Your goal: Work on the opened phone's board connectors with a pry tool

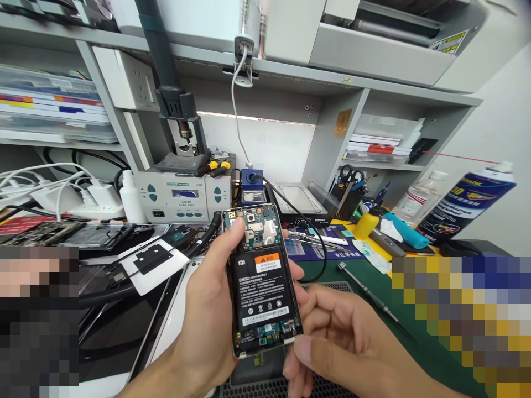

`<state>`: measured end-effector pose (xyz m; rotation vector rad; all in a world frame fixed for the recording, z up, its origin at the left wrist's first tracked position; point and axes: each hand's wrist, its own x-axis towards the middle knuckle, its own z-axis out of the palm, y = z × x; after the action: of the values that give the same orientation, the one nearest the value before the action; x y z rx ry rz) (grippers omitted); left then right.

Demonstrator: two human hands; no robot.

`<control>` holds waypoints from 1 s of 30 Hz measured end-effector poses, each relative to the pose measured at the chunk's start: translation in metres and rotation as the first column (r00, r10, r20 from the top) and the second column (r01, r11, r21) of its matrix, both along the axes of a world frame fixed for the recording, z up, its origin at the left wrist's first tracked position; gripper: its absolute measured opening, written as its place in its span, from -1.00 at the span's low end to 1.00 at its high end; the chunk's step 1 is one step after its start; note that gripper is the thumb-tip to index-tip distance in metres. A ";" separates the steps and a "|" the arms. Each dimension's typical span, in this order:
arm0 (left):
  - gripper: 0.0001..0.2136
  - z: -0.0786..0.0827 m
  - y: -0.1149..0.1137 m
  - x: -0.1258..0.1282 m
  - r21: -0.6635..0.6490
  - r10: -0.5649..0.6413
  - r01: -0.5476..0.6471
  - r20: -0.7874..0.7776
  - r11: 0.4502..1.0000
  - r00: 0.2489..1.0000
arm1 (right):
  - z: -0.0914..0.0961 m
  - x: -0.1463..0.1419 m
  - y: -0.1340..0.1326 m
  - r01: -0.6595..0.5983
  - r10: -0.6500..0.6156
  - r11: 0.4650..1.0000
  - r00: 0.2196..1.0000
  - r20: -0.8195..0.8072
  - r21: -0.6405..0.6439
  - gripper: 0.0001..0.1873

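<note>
An opened smartphone (261,279) with its back cover off is held upright in front of me, showing a black battery with an orange label and the green circuit board above it. My left hand (207,315) wraps around the phone's left edge, thumb resting on the upper board. My right hand (332,337) pinches the phone's lower right corner, thumb pressed against the bottom edge. Both hands are closed on the phone.
A hot-air rework station (178,196) stands behind the phone, with a white bottle (131,198) beside it. A screwdriver (369,296) lies on the green mat (373,276) at right, near a spray can (464,204) and yellow bottle (365,224). Dismantled parts and cables lie at left.
</note>
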<state>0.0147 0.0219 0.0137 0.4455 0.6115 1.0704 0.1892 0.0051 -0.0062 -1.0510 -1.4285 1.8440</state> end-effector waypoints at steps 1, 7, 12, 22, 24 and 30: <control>-0.43 0.001 -0.001 0.000 0.000 -0.012 0.012 0.005 1.000 1.000 | -0.001 0.000 0.000 -0.002 0.002 1.000 1.000 -0.003 0.003 -0.63; -0.58 -0.001 -0.002 0.000 0.102 0.029 -0.036 0.063 0.994 0.998 | -0.006 0.002 -0.001 -0.032 0.034 0.998 0.999 -0.022 0.052 -0.65; -0.53 -0.008 0.005 0.000 0.141 0.024 -0.038 0.100 0.989 0.995 | -0.007 0.003 -0.001 -0.016 0.017 0.999 1.000 -0.021 0.052 -0.66; -0.47 -0.013 0.007 -0.006 0.153 -0.077 0.062 0.097 0.986 0.992 | -0.010 0.001 -0.003 -0.031 0.024 0.984 0.999 0.042 0.175 -0.62; -0.47 -0.015 0.008 -0.006 0.161 -0.087 0.071 0.095 0.984 0.992 | -0.005 -0.002 -0.001 -0.039 0.027 0.975 0.998 0.060 0.220 -0.55; -0.44 -0.019 0.009 -0.006 0.225 -0.150 0.112 0.158 0.968 0.976 | 0.004 -0.009 0.001 -0.040 0.004 0.944 0.994 0.110 0.329 -0.48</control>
<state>0.0083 0.0314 -0.0048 0.5661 0.3075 1.0394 0.1806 0.0062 -0.0018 -0.9774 -1.7467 1.5087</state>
